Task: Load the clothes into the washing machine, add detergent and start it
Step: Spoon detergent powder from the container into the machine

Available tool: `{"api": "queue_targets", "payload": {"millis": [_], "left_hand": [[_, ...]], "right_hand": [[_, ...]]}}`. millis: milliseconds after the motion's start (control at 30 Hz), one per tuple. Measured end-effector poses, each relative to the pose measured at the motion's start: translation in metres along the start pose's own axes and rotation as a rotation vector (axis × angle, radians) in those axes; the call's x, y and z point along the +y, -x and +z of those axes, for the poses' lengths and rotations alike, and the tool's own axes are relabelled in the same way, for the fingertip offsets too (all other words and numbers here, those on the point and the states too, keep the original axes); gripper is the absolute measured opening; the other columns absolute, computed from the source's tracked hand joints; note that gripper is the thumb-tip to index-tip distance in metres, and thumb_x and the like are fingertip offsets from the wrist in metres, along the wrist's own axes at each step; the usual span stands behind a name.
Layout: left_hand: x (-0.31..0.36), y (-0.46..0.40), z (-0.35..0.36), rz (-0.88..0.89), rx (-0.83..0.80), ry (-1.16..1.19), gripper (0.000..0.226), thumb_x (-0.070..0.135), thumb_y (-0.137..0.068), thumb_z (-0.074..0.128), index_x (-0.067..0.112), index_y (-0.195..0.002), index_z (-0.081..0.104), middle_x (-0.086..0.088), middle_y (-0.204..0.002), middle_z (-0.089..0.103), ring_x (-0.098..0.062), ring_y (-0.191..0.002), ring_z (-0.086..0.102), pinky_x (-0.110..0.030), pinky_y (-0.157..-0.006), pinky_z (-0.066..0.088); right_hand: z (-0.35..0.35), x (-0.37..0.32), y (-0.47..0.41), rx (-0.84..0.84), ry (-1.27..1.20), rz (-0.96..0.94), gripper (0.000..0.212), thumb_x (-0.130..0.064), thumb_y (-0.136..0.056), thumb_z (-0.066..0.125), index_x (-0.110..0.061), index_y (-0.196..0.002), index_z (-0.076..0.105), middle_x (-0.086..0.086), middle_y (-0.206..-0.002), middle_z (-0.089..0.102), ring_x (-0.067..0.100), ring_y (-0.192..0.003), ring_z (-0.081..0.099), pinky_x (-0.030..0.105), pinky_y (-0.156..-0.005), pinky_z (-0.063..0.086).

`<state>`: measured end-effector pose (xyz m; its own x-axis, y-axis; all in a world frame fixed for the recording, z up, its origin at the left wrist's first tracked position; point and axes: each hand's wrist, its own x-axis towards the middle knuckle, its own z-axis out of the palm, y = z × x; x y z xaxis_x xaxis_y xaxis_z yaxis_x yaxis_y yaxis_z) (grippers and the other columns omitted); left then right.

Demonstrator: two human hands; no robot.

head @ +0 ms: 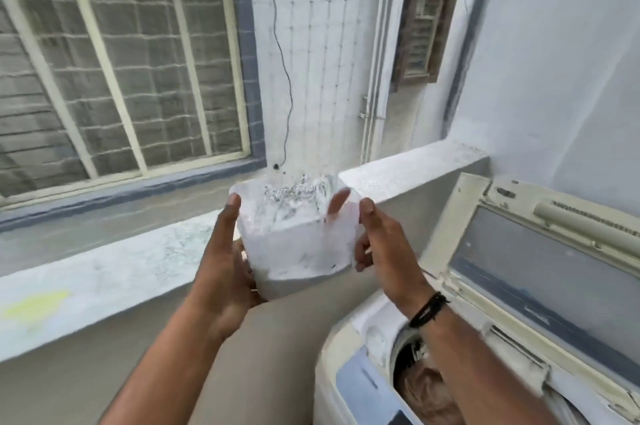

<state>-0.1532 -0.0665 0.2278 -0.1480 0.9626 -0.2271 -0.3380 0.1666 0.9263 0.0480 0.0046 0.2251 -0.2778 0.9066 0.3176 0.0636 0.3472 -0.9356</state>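
A clear plastic bag of white detergent powder (294, 237) is held up in front of me, above the balcony ledge. My left hand (227, 258) cups its left side and bottom. My right hand (374, 234) pinches the bag's upper right edge, one finger showing through the plastic. At the lower right stands the top-loading washing machine (341, 379) with its lid (540, 272) raised. Brownish clothes (426, 390) lie inside the drum, partly hidden by my right forearm.
A white parapet ledge (121, 269) runs across below the bag. Beyond it are a neighbouring wall with a large window (114, 68), netting and pipes (377, 54). A white wall (561, 61) rises behind the machine on the right.
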Motion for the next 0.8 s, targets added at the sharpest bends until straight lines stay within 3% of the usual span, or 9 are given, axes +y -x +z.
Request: {"api": "queue_targets", "payload": {"millis": [100,200,333,433,567,633,700,800], "left_hand": [[0.028,0.002,-0.023,0.172,0.114,-0.056,0.077,0.093,-0.069,0.044,0.045,-0.127,0.063,0.002,-0.119,0.073,-0.026,-0.108,0.071,-0.056,-0.103,0.047],[0.046,0.003,-0.044,0.308,0.141,-0.013,0.065,0.086,-0.079,0.039,0.047,-0.125,0.063,0.010,-0.121,0.072,-0.018,-0.111,0.069,-0.050,-0.104,0.046],[0.053,-0.002,-0.078,0.470,0.263,0.070,0.065,0.082,-0.083,0.044,0.040,-0.130,0.061,0.006,-0.127,0.069,-0.023,-0.116,0.066,-0.054,-0.104,0.046],[0.048,-0.005,-0.105,0.510,0.368,0.140,0.071,0.085,-0.079,0.045,0.039,-0.131,0.060,0.006,-0.127,0.069,-0.024,-0.117,0.066,-0.053,-0.100,0.050],[0.047,-0.005,-0.125,0.465,0.497,0.188,0.065,0.078,-0.084,0.039,0.033,-0.121,0.067,0.003,-0.113,0.075,-0.020,-0.106,0.070,-0.038,-0.090,0.053],[0.049,-0.004,-0.128,0.419,0.517,0.138,0.053,0.070,-0.093,0.030,0.036,-0.109,0.067,0.011,-0.100,0.075,-0.012,-0.097,0.068,-0.028,-0.076,0.048],[0.053,-0.004,-0.133,0.384,0.516,0.098,0.048,0.063,-0.099,0.026,0.043,-0.088,0.069,0.025,-0.090,0.070,-0.003,-0.092,0.062,-0.027,-0.079,0.042],[0.061,-0.002,-0.134,0.338,0.495,0.073,0.078,0.050,-0.106,0.023,0.045,-0.039,0.062,0.030,-0.093,0.053,0.001,-0.092,0.053,-0.027,-0.093,0.030]], "right_hand": [[0.039,-0.020,-0.020,-0.038,0.004,-0.013,0.095,-0.088,-0.077,0.035,0.000,-0.104,0.056,0.013,-0.061,0.049,0.021,-0.054,0.052,0.034,-0.054,0.049],[0.081,-0.029,-0.034,-0.047,-0.029,0.040,0.064,-0.070,-0.090,0.036,-0.017,-0.114,0.061,0.002,-0.060,0.053,0.016,-0.053,0.053,0.035,-0.055,0.051],[0.132,-0.032,-0.048,-0.082,-0.039,0.021,0.023,-0.051,-0.102,0.034,-0.050,-0.110,0.055,-0.012,-0.067,0.060,0.012,-0.052,0.053,0.035,-0.055,0.053],[0.165,-0.031,-0.058,-0.113,-0.003,0.037,0.025,-0.049,-0.103,0.032,-0.047,-0.110,0.055,-0.003,-0.078,0.062,0.012,-0.051,0.053,0.030,-0.053,0.052],[0.197,-0.022,-0.063,-0.139,0.064,0.086,0.038,-0.066,-0.096,0.028,-0.048,-0.118,0.054,0.004,-0.106,0.061,0.018,-0.069,0.056,0.024,-0.050,0.050],[0.205,-0.018,-0.063,-0.139,0.074,0.138,0.040,-0.067,-0.095,0.029,-0.048,-0.122,0.051,0.004,-0.106,0.056,0.019,-0.071,0.056,0.022,-0.051,0.050],[0.209,-0.017,-0.062,-0.146,0.070,0.171,0.031,-0.063,-0.098,0.030,-0.052,-0.118,0.050,0.007,-0.106,0.055,0.019,-0.067,0.056,0.024,-0.051,0.051],[0.214,-0.013,-0.062,-0.148,0.070,0.193,0.027,-0.061,-0.098,0.030,-0.052,-0.116,0.049,0.007,-0.116,0.057,0.020,-0.068,0.056,0.025,-0.051,0.053]]}}
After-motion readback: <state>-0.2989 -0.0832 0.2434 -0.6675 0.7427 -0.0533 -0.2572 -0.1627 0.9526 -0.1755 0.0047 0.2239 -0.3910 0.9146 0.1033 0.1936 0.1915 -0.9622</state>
